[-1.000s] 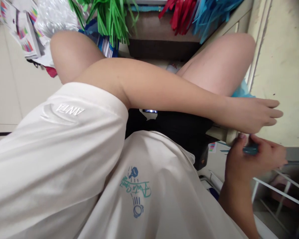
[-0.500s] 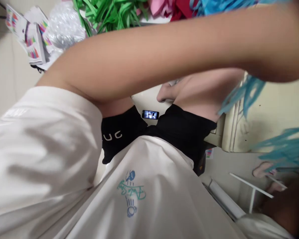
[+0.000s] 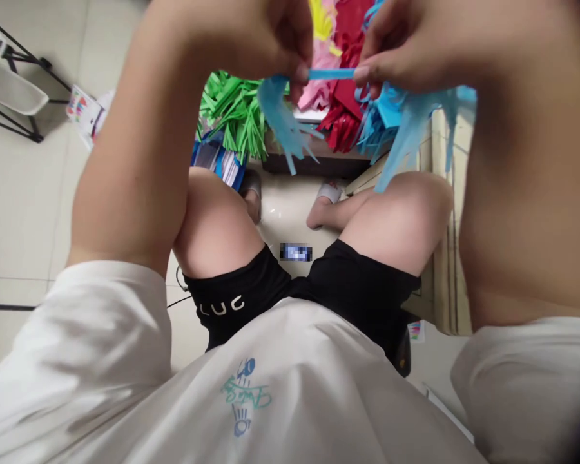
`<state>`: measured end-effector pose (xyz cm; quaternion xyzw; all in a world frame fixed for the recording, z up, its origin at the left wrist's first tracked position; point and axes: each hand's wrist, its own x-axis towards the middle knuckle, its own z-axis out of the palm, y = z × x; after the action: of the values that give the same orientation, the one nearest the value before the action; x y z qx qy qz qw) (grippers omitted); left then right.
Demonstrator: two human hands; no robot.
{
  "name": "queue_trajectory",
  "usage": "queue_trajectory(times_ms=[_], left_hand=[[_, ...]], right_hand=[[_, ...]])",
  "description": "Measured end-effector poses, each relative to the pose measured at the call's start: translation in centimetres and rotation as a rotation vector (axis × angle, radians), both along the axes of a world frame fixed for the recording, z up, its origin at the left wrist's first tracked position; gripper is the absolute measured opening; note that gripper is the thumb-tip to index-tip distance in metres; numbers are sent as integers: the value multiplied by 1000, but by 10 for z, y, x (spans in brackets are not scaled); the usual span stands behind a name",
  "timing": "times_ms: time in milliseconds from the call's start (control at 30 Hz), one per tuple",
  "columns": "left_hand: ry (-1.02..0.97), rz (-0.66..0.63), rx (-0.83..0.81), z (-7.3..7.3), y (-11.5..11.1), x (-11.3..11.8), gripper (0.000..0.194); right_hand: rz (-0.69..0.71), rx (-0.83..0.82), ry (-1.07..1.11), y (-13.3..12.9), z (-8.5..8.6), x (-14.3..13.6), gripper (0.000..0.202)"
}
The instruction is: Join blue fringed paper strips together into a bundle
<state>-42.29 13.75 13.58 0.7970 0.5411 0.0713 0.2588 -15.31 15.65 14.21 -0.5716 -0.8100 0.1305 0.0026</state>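
Note:
A light blue fringed paper strip (image 3: 332, 74) is stretched between my two hands at the top of the view. My left hand (image 3: 290, 48) pinches its twisted middle from one side, with blue fringe hanging below the fingers. My right hand (image 3: 384, 48) pinches the other side, and longer blue fringe (image 3: 406, 138) dangles under it towards my knee. Behind the strip lie red fringed paper (image 3: 345, 103), pink paper (image 3: 315, 96) and yellow paper (image 3: 321, 19). Green fringed paper (image 3: 236, 116) is beyond my left forearm, and more blue paper (image 3: 379, 122) lies beside the red.
A phone (image 3: 296, 252) with a blurred screen rests between my thighs. Further off are a folding chair (image 3: 14, 90) at the far left, a printed packet (image 3: 83, 113) and a cream cabinet edge (image 3: 444, 258) beside my right knee.
The view has swung back towards the front. My forearm no longer crosses the picture, and both hands have come into sight with the blue strip pinched between them.

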Motion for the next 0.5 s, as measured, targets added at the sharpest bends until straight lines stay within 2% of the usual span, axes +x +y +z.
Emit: queue_trajectory(times_ms=[100, 267, 400, 500], left_hand=[[96, -109, 86, -13, 9, -20, 51], [119, -149, 34, -44, 14, -21, 49], [197, -183, 50, -50, 14, -19, 49], [264, -222, 46, -51, 19, -22, 57]], right_hand=[[49, -3, -152, -1, -4, -27, 33], [153, -76, 7, -4, -32, -27, 27], [170, -131, -3, -8, -43, -22, 29], [170, -128, 1, -10, -48, -19, 35]])
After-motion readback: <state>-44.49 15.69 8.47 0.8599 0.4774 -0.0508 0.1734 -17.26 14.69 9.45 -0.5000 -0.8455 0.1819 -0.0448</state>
